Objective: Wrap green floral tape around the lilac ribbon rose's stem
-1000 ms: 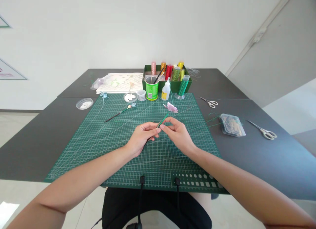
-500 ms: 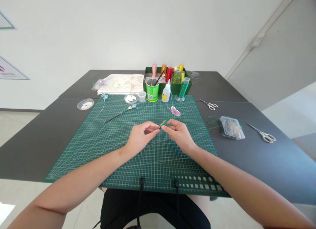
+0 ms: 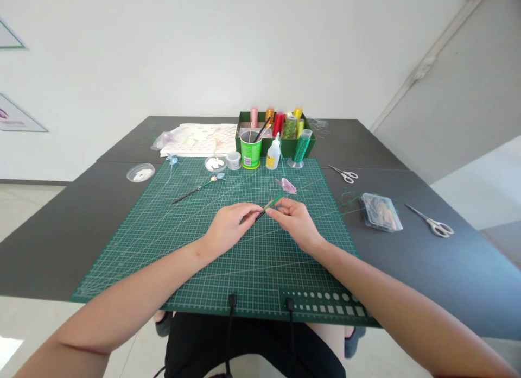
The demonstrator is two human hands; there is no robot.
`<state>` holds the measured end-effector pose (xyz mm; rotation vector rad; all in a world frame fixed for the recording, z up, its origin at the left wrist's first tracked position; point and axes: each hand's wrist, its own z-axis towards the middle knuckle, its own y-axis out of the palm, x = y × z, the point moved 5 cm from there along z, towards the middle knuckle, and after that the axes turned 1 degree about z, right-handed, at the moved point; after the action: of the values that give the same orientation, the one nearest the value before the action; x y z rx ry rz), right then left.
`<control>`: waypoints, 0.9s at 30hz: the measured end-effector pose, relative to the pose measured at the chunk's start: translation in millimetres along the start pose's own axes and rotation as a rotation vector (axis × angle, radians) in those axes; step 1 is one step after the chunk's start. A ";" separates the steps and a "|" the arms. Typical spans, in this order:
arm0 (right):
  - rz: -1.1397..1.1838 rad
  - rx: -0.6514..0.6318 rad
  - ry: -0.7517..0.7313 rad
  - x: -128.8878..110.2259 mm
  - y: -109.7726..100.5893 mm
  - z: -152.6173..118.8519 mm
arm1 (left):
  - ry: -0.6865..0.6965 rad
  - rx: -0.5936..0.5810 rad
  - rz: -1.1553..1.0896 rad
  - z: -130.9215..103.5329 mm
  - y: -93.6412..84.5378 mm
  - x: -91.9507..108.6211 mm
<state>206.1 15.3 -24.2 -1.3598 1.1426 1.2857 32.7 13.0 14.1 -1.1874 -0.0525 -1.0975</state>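
Over the middle of the cutting mat (image 3: 244,264), both of my hands meet at a thin black-and-green stick (image 3: 275,201). Its green end points up and to the right, and its dark end slants down between the fingertips. My left hand (image 3: 228,226) pinches it near the dark part with thumb and fingers. With thumb and forefinger, my right hand (image 3: 296,221) grips it just beside the left fingertips. Just beyond the hands lies a pale purple petal piece (image 3: 287,186). A dark rod with a small flower tip (image 3: 191,193) rests further left on the mat.
At the back stand a green box (image 3: 309,148) of thread spools, a green can (image 3: 251,152) of brushes, a glue bottle (image 3: 273,153) and a teal spool (image 3: 302,148). Two scissors (image 3: 345,175) and a clear box (image 3: 381,212) lie right. Dishes of white pieces (image 3: 141,173) sit left.
The left fingers have shifted slightly back, and more of the stick's dark end shows below them. The right hand keeps nearly the same place.
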 end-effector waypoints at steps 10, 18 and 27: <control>-0.009 0.013 -0.023 1.9 -2.5 2.9 | 0.231 -0.066 0.230 -0.5 0.1 -3.1; -0.015 0.018 -0.042 3.7 -5.2 6.0 | 0.363 -0.038 0.321 -1.9 -3.2 -0.9; -0.030 -0.021 -0.088 -3.0 -6.7 8.3 | 0.123 0.006 0.150 -1.6 1.0 2.0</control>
<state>211.4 24.6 -21.3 -1.3178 1.0481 1.3264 33.6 10.5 13.8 -1.0982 0.1261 -1.0349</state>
